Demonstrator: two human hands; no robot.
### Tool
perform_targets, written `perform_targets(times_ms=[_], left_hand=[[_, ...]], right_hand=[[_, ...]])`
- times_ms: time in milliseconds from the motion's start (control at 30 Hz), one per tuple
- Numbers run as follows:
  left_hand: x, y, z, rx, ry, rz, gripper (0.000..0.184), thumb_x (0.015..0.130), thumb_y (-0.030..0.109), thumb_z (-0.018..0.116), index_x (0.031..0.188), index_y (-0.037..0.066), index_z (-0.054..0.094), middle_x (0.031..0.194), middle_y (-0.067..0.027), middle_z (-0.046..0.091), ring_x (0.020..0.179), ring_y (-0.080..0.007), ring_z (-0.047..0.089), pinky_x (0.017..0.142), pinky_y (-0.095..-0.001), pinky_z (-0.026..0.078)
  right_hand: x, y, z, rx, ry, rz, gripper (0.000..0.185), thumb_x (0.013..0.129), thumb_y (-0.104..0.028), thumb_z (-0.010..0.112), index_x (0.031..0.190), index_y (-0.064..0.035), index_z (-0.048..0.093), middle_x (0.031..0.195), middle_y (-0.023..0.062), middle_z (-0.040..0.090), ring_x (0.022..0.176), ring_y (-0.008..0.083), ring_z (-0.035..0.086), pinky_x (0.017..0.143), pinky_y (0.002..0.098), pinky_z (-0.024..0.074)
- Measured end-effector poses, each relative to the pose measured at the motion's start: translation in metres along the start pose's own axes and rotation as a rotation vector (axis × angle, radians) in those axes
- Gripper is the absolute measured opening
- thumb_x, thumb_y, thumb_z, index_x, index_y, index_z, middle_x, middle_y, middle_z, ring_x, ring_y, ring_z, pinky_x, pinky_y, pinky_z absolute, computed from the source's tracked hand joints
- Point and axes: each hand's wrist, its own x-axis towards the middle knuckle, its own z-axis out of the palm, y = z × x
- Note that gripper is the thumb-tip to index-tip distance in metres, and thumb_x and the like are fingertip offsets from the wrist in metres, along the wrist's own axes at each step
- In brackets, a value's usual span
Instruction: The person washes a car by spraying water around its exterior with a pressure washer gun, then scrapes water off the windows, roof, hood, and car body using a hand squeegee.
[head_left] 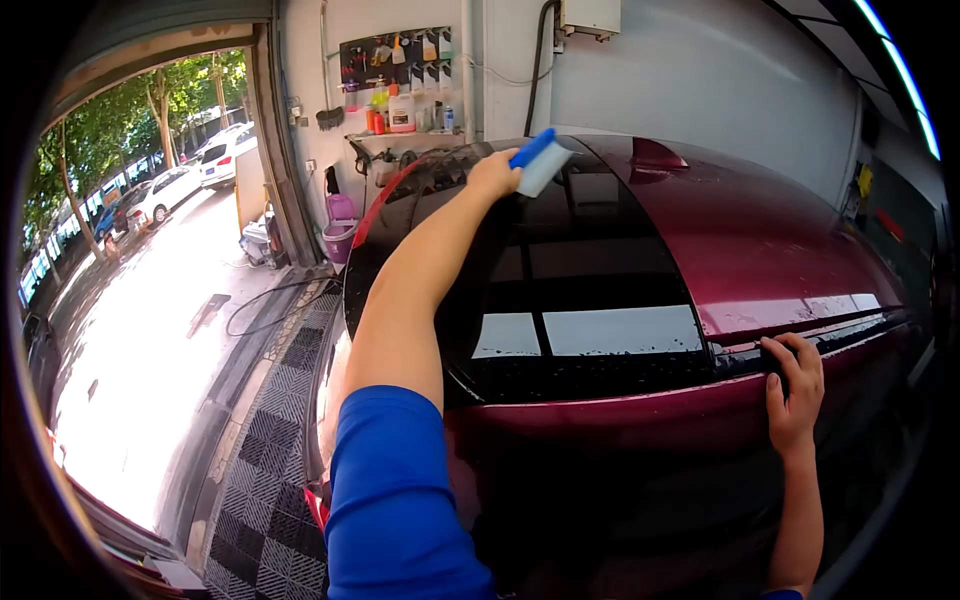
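My left hand (494, 178) reaches far across the car, its fingers wrapped around the blue handle of a squeegee (544, 168). The squeegee's wide translucent blade is over the far part of the dark glass (590, 270) of a maroon car (770, 250). Water drops dot the near part of that glass. At the right, my right hand (795, 385) rests on the near roof edge, fingers bent and apart over the black trim strip (850, 330), with nothing visible in it. Both arms come in from the bottom of the view.
A dark fin antenna (655, 157) rises from the roof. Behind the car, a shelf (405, 135) holds bottles below a black tool board (396, 62). A purple bucket (340, 240) and a hose (250, 305) are on the left, beside the open doorway and chequered floor tiles (265, 480).
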Motion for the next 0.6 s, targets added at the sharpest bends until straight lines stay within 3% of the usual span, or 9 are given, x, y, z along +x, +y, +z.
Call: perform_targets(times_ms=[100,167,300,367,400,433,500,533,600], left_hand=[[0.002,-0.085,-0.039,0.241,0.045,-0.369,0.044,0.082,0.020,0.053,0.126,0.019,0.056,0.113,-0.0167,0.064,0.105,-0.0323,0.062,0.088,-0.0450,0.049],[-0.025,-0.117,-0.089,0.374,0.085,-0.525,0.036,0.085,0.018,0.052,0.117,0.008,0.062,0.115,-0.0178,0.064,0.109,-0.0348,0.061,0.088,-0.0464,0.049],[-0.076,-0.165,-0.202,0.602,-0.043,-0.819,0.036,0.077,0.016,0.065,0.111,0.007,0.067,0.117,-0.0154,0.064,0.108,-0.0333,0.062,0.080,-0.0553,0.051],[-0.113,-0.216,-0.239,0.548,0.048,-0.921,0.038,0.074,0.015,0.065,0.110,0.003,0.067,0.121,-0.0167,0.061,0.110,-0.0328,0.061,0.081,-0.0490,0.052],[-0.132,-0.301,-0.251,0.486,0.190,-0.876,0.022,0.075,0.012,0.062,0.093,0.001,0.069,0.107,-0.0167,0.067,0.090,-0.0284,0.068,0.069,-0.0409,0.055],[-0.162,-0.375,-0.258,-0.277,0.515,-1.008,0.012,0.078,0.014,0.062,0.084,0.004,0.061,0.080,-0.0118,0.063,0.061,-0.0192,0.060,0.052,-0.0319,0.050],[-0.245,-0.313,-0.278,-1.281,0.574,-1.122,0.019,0.081,0.020,0.064,0.087,0.007,0.051,0.066,-0.0043,0.047,0.047,-0.0122,0.043,0.041,-0.0273,0.040],[-0.281,-0.279,-0.275,-1.398,0.519,-0.925,0.030,0.086,0.022,0.061,0.102,0.001,0.048,0.069,-0.0039,0.048,0.053,-0.0124,0.047,0.048,-0.0269,0.043],[-0.341,-0.224,-0.268,-1.593,0.413,-0.814,0.029,0.088,0.020,0.058,0.103,-0.002,0.048,0.073,-0.0050,0.050,0.056,-0.0130,0.048,0.053,-0.0264,0.044]], right_hand=[[0.003,-0.001,0.000,-0.029,0.020,-0.045,0.035,0.082,-0.023,0.050,0.108,-0.0041,0.063,0.105,0.0131,0.056,0.099,0.0328,0.052,0.093,0.0410,0.0382],[0.005,-0.004,-0.001,0.006,0.022,-0.051,0.035,0.083,-0.025,0.048,0.107,-0.0032,0.063,0.104,0.0137,0.057,0.098,0.0331,0.052,0.092,0.0402,0.0386],[0.001,0.002,0.002,-0.031,0.043,-0.063,0.035,0.084,-0.023,0.048,0.108,-0.0036,0.063,0.107,0.0135,0.057,0.102,0.0323,0.052,0.093,0.0392,0.0384],[-0.001,0.000,0.002,-0.022,0.031,-0.051,0.034,0.084,-0.020,0.048,0.110,-0.0042,0.063,0.109,0.0125,0.057,0.103,0.0311,0.052,0.094,0.0385,0.0381],[-0.003,0.001,0.003,-0.021,0.037,-0.052,0.034,0.085,-0.019,0.047,0.111,-0.0049,0.063,0.110,0.0121,0.057,0.104,0.0308,0.053,0.094,0.0383,0.0380],[-0.004,0.004,0.005,-0.021,0.040,-0.058,0.033,0.085,-0.018,0.047,0.112,-0.0055,0.063,0.110,0.0117,0.058,0.104,0.0305,0.053,0.094,0.0381,0.0379],[-0.006,0.009,0.007,-0.029,0.027,-0.060,0.033,0.087,-0.015,0.047,0.115,-0.0074,0.063,0.113,0.0104,0.058,0.107,0.0297,0.053,0.096,0.0379,0.0375],[-0.005,0.009,0.007,-0.029,0.047,-0.075,0.032,0.087,-0.014,0.047,0.115,-0.0076,0.063,0.113,0.0102,0.058,0.108,0.0297,0.053,0.096,0.0380,0.0376],[-0.008,0.009,0.006,-0.047,0.059,-0.082,0.030,0.088,-0.014,0.049,0.115,-0.0088,0.063,0.114,0.0094,0.058,0.109,0.0294,0.053,0.096,0.0377,0.0381]])
